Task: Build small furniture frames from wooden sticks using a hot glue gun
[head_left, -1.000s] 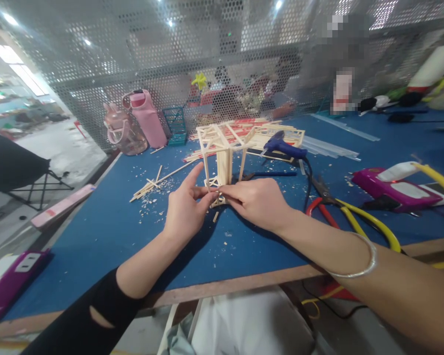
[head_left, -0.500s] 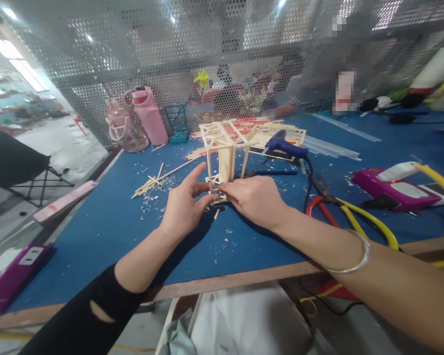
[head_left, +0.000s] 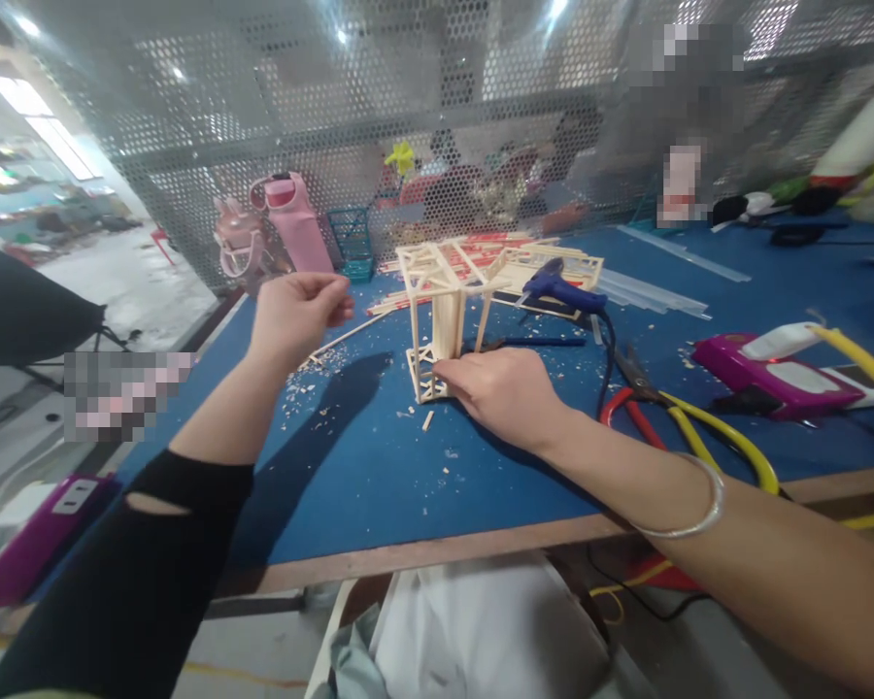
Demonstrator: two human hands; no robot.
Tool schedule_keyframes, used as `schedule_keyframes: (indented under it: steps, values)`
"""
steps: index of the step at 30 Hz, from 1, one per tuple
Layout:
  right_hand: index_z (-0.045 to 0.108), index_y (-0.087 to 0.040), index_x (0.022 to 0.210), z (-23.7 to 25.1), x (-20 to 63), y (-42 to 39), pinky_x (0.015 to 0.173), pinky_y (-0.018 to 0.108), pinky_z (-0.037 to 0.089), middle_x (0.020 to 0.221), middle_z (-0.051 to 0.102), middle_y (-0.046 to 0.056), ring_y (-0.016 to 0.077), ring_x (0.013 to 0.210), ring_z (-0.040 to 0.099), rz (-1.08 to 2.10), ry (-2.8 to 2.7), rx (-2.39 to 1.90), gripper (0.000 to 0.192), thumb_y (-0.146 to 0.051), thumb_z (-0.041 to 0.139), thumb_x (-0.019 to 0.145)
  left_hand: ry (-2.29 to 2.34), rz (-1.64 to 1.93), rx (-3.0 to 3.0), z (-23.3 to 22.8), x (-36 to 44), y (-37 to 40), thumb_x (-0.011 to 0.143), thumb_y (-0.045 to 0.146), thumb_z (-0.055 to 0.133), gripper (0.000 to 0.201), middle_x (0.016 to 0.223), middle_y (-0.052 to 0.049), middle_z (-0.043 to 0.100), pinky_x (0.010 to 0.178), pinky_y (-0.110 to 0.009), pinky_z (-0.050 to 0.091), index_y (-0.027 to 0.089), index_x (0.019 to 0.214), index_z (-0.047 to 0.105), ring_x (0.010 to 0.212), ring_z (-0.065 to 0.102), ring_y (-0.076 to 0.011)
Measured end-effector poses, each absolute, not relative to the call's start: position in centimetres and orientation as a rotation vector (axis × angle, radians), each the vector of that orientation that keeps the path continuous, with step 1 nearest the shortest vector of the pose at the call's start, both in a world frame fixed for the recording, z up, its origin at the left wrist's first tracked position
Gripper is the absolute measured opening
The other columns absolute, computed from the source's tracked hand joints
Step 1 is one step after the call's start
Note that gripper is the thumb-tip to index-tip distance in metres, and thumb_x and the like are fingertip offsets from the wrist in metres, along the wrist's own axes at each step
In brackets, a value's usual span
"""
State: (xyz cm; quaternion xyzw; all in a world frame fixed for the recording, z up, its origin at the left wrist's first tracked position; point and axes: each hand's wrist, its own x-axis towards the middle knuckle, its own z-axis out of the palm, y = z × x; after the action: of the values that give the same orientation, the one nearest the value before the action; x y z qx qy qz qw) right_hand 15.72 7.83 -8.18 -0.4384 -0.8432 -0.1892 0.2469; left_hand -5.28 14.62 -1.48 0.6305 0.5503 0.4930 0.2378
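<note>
A model frame of thin wooden sticks (head_left: 448, 311) stands upright on the blue tabletop. My right hand (head_left: 506, 388) is closed at its lower front, with thumb and fingertips gripping near the base; the exact stick is hidden by the fingers. My left hand (head_left: 298, 311) is raised above the table, to the left of the frame and apart from it. Its thumb and fingers are pinched together, and whatever may be between them cannot be made out. A short offcut of stick (head_left: 427, 420) lies in front of the frame.
Loose sticks and a blue glue gun (head_left: 564, 286) lie behind the frame. To the right are pliers (head_left: 689, 408) with red and yellow handles and a purple power strip (head_left: 779, 374). Pink bottles (head_left: 298, 223) stand at the back left, before a perforated metal screen (head_left: 262, 107).
My left hand has let go of the frame's lower left side and moved up and left, its fingers closing into a pinch. My right hand stays at the base.
</note>
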Motion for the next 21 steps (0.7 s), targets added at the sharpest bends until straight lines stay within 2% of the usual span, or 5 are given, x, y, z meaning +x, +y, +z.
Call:
schedule_keyframes:
  steps: [4,9,14,18,21]
  values:
    - [0.069,-0.020,0.086,-8.2,15.7,7.8,0.050,0.027,0.025,0.069,0.072,0.001,0.0145,0.061,0.063,-0.520,-2.292,-1.190,0.017,-0.020,0.052,0.086,1.625,1.177,1.995,-3.4,-3.5,13.1,0.077,0.035,0.058,0.031,0.043,0.001,0.054,0.044,-0.021,0.039,0.015,0.053,0.058,0.040,0.047,-0.0082]
    - [0.069,-0.021,0.089,-8.3,15.7,7.9,0.050,0.028,0.025,0.070,0.071,0.002,0.0149,0.062,0.063,-0.527,-2.298,-1.205,0.020,-0.021,0.050,0.087,1.260,1.118,2.046,-6.3,-3.2,11.5,0.078,0.025,0.051,0.019,0.064,-0.002,0.065,0.061,-0.025,0.049,0.015,0.080,0.066,0.059,0.058,-0.0118]
    - [0.069,-0.021,0.088,-8.3,15.8,7.9,0.051,0.028,0.025,0.071,0.072,0.002,0.0142,0.062,0.063,-0.494,-2.290,-1.205,0.021,-0.021,0.048,0.089,1.090,1.186,1.938,-6.5,-3.1,11.2,0.064,0.011,0.053,0.037,0.091,-0.006,0.068,0.079,-0.030,0.050,0.015,0.099,0.065,0.085,0.062,-0.0156]
    - [0.069,-0.020,0.087,-8.3,15.7,7.9,0.051,0.028,0.025,0.070,0.071,0.002,0.0143,0.062,0.063,-0.487,-2.290,-1.194,0.021,-0.022,0.048,0.089,1.382,1.228,1.960,-6.1,-3.4,11.4,0.075,0.028,0.056,0.018,0.064,-0.001,0.062,0.060,-0.025,0.045,0.014,0.079,0.066,0.061,0.055,-0.0123]
    - [0.069,-0.020,0.087,-8.4,15.7,7.9,0.051,0.028,0.026,0.069,0.071,0.002,0.0142,0.060,0.062,-0.504,-2.283,-1.173,0.021,-0.020,0.048,0.088,1.493,1.215,2.023,-6.1,-4.0,11.7,0.081,0.028,0.047,0.024,0.060,-0.001,0.059,0.057,-0.026,0.043,0.014,0.076,0.066,0.056,0.053,-0.0119]
